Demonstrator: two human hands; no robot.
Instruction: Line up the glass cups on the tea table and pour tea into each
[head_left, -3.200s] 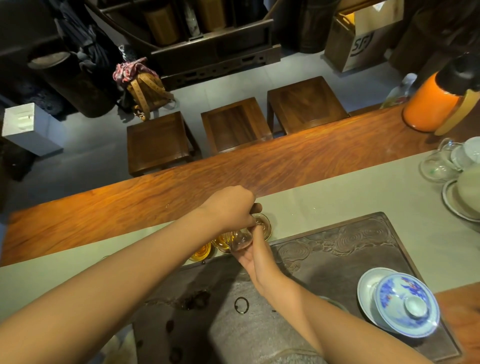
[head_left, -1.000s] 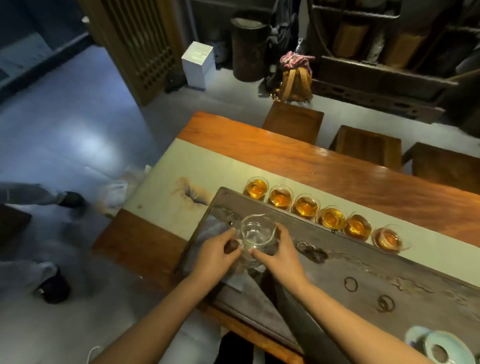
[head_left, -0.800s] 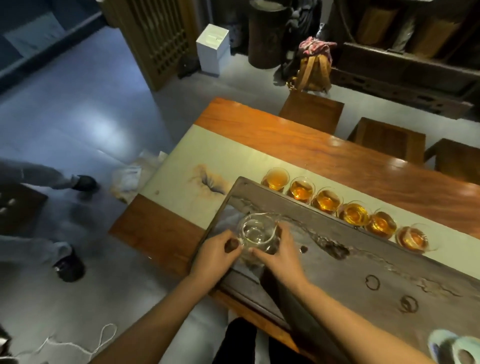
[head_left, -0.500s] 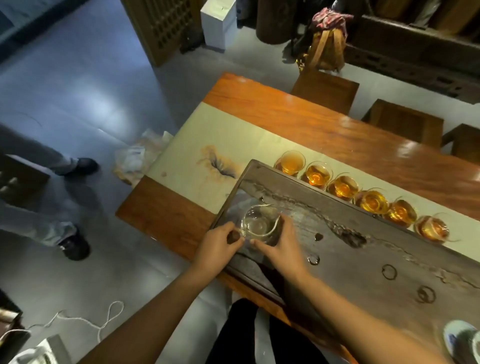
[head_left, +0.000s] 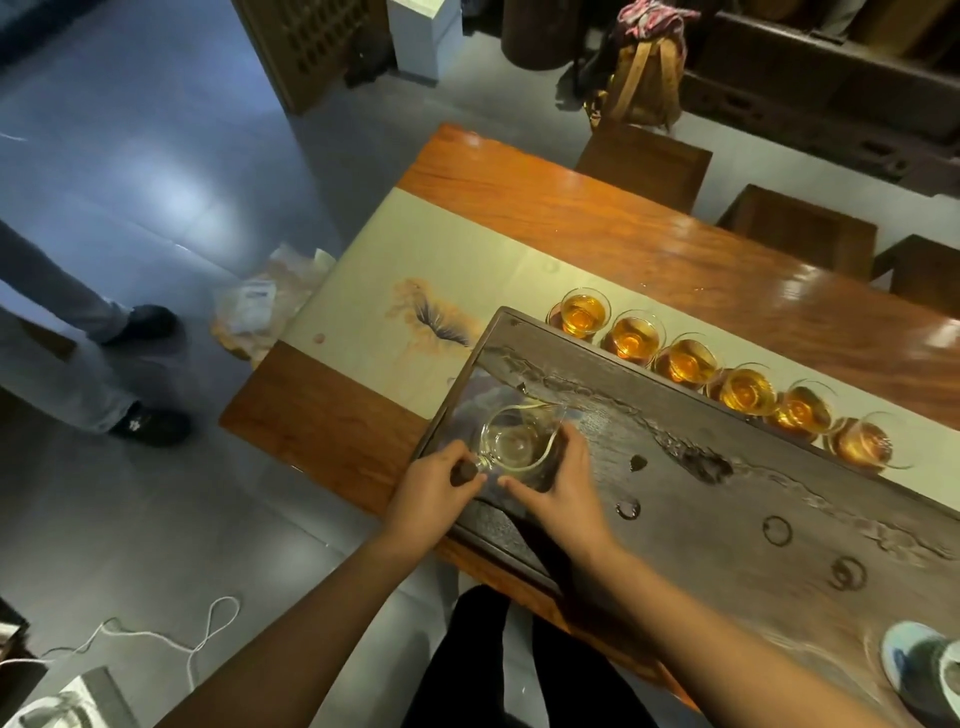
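1. Six glass cups (head_left: 722, 374) stand in a row on the surface (head_left: 571, 218) along the tea tray's (head_left: 727, 499) far edge, all holding amber tea.
2. The glass pitcher (head_left: 514, 441) (apparently empty) sits at the tray's corner; left hand (head_left: 431, 493) fingers pinch its handle, right hand (head_left: 566, 483) fingers rest straight against its side.
3. Pouring looks finished.

head view | worn on the person's head | looks steeply down and forward | close above left hand (head_left: 434, 488) and right hand (head_left: 563, 486)
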